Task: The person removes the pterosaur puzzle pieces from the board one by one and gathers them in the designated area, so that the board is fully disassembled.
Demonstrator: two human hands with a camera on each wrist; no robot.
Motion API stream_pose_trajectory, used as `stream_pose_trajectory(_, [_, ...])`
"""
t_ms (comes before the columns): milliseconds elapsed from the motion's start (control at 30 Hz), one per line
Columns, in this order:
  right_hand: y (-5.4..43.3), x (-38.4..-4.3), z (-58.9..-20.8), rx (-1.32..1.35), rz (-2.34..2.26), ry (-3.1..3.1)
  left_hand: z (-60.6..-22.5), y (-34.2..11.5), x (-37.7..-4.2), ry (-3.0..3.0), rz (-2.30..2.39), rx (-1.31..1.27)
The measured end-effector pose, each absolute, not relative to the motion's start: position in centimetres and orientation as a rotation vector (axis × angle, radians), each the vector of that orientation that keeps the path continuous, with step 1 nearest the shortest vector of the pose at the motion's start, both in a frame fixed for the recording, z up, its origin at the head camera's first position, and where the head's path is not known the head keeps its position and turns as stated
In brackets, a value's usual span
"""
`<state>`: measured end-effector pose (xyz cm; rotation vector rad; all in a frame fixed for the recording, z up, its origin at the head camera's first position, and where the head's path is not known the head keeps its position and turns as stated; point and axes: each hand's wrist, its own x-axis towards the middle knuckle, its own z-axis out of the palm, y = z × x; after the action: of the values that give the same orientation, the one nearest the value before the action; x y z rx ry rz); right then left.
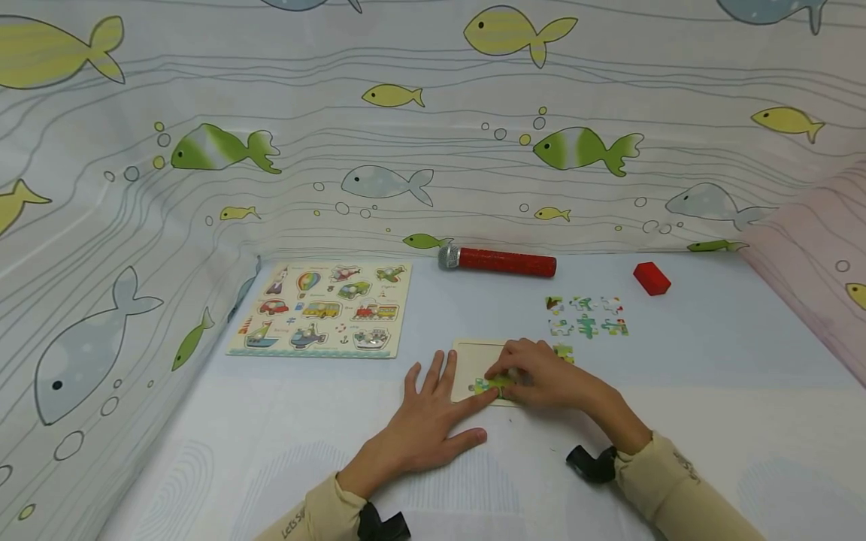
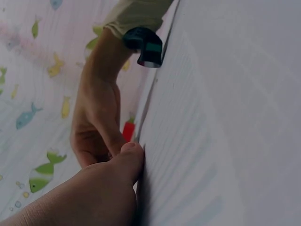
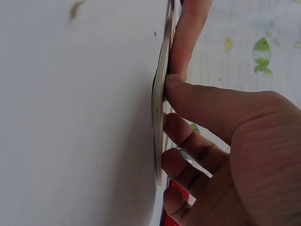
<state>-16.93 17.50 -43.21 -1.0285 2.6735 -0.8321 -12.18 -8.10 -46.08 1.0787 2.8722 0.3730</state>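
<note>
A small cream puzzle tray (image 1: 476, 356) lies flat on the table in the head view. Joined green-and-blue jigsaw pieces (image 1: 479, 386) sit along its near edge. My left hand (image 1: 429, 424) is spread with straight fingers at the tray's left and near side, its index fingertip on the pieces. Over the tray's right half, my right hand (image 1: 551, 379) has its fingers curled and pinches a green jigsaw piece (image 1: 501, 382), partly hidden by the fingers. The right wrist view shows the tray (image 3: 159, 117) edge-on, with the right thumb (image 3: 202, 101) and fingertips against its face.
Several loose jigsaw pieces (image 1: 586, 324) lie in rows beyond the right hand, and another piece (image 1: 564, 353) is beside it. A picture board of vehicles (image 1: 321, 309) is at the left. Behind are a red microphone (image 1: 507, 262) and a red block (image 1: 652, 278), before a fish-print curtain (image 1: 473, 218).
</note>
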Motion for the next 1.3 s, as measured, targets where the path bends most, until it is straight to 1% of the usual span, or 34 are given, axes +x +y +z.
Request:
stream_pose_trajectory(167, [17.6, -16.8, -43.3, -1.049, -0.837, 2.677, -46.2, -8.1, -12.4, 2.878, 0.445, 1.065])
stream_pose_trajectory(433, [17.6, -16.8, -43.3, -1.029, -0.842, 2.675, -46.5, -8.2, -13.3, 3.051, 0.593, 0.915])
stream_pose_trajectory(800, [17.5, -16.8, -43.3, -0.982, -0.954, 2.593, -47.1, -8.8, -13.8, 3.104, 0.626, 0.989])
stream_pose_trajectory(1000, [17.5, -16.8, -43.2, -0.947, -0.993, 2.560, -47.2, -8.8, -13.7, 3.104, 0.654, 0.967])
stream_pose_trajectory(1300, [17.4, -16.9, -43.3, -0.969, -1.023, 2.551, -47.0, -8.5, -13.6, 3.117, 0.716, 0.915])
